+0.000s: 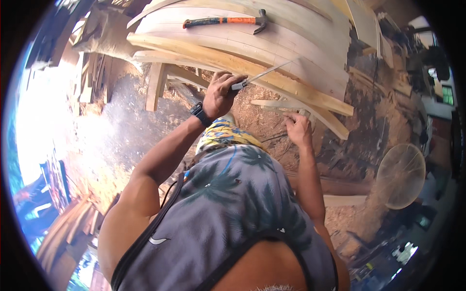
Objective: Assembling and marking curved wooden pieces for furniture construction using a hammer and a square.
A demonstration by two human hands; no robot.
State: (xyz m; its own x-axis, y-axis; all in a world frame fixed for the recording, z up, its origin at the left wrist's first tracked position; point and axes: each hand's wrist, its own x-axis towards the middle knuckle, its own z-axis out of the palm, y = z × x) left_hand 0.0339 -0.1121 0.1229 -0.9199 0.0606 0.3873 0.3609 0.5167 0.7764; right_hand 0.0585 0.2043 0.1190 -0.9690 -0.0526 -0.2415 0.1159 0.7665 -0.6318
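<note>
My left hand (221, 94), with a dark watch on its wrist, is closed on the grey metal handle of what looks like a try square (266, 73). Its thin, shiny blade points right and away, across a long pale timber beam (286, 83). To the right and a little nearer, my right hand (298, 130) is held low with curled fingers pressed together. Whatever is pinched there, if anything, is too small to name. Just beyond those fingers shows a narrow pale wood strip (276, 103).
A claw hammer (225, 21) with an orange and black handle lies on the planked wooden surface (301, 43) behind the beam. Sawdust covers the ground (131, 97). Stacked boards (73, 228) stand at the left, and a round pale mesh cover (401, 176) is at the right.
</note>
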